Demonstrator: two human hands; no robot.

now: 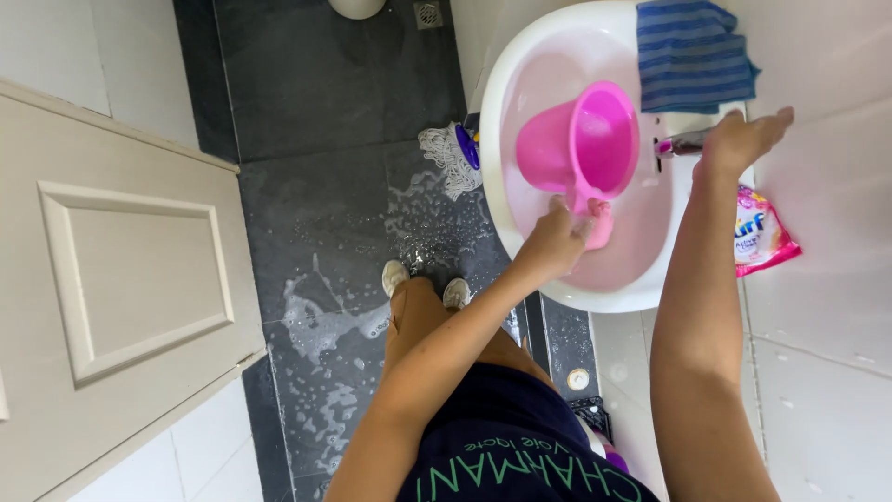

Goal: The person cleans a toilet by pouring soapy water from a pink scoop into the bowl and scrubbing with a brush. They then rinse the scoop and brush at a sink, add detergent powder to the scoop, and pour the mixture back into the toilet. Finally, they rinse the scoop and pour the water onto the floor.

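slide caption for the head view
Left hand holds pink jug in sink; right hand on tap.

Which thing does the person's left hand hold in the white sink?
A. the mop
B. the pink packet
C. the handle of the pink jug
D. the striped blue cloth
C: the left hand grips the handle of the pink jug inside the white sink, while the right hand rests on the tap.

Left hand (556, 237) low and forward, fingers curled shut in a grip, forearm bare, elbow bent near the torso. Right hand (741, 139) stretched further ahead, arm nearly straight, fingers bent over, palm down; closure unclear
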